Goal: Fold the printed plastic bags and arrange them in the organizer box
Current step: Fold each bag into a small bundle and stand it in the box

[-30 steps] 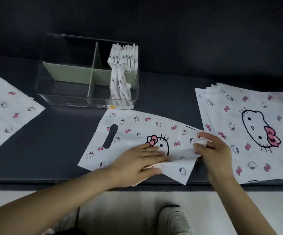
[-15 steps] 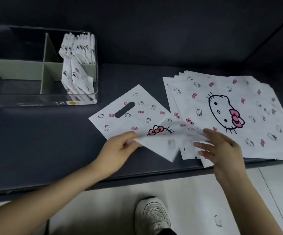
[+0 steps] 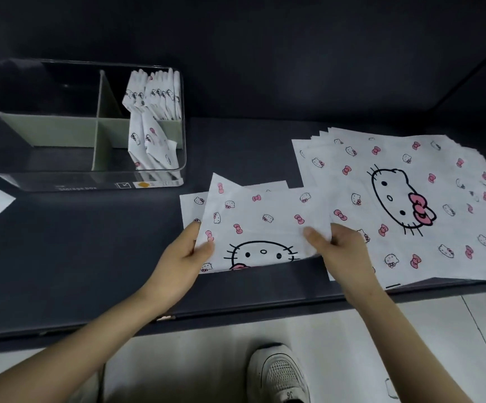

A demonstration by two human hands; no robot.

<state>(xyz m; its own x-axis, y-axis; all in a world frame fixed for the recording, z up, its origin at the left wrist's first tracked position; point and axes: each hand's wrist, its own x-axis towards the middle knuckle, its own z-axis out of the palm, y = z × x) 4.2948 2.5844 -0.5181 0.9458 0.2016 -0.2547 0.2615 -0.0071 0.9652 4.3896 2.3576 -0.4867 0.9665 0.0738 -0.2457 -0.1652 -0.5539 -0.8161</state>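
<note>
Both hands, left and right, pinch one folded bag by its sides. It lies on the worktop beside the stack.

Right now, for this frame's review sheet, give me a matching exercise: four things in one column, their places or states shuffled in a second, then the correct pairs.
Things:
1. half-folded bag
2. stack of flat bags
3. folded bags
4. white shoe

Places or states:
A. on the pale floor
B. upright in the organizer box, right side
C. pinched by the left hand and right hand
D. lying flat on the dark surface's right side

Pairs: 1-C; 2-D; 3-B; 4-A.
</note>
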